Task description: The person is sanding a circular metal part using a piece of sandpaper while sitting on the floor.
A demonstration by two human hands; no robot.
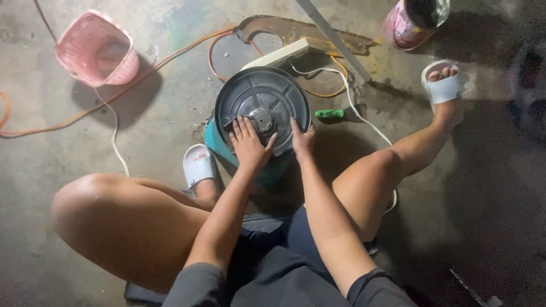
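One dark grey ribbed disc point(263, 108), round with a metal hub at its centre, sits on top of a teal housing point(215, 143) on the concrete floor point(159, 122), directly in front of the seated person and between the knees. Left hand point(248, 143): laid flat on the near-left part of the disc, fingers spread and pointing toward the hub, not closed around anything. Right hand point(302, 138): resting on the near-right rim of the disc, fingers extended upward along the edge; whether it grips the rim cannot be told. Both hands touch the disc, one either side of the hub. Counted around the disc: one green-handled screwdriver point(330, 114) just to its right; one white power strip point(276, 55) touching its far edge; one white cord point(347, 94) running past its right side; one orange cable point(142, 77) trailing off to its left; one pink basket point(98, 50) well to its far left; two white sandals point(199, 165), one at its near left, the other far right.
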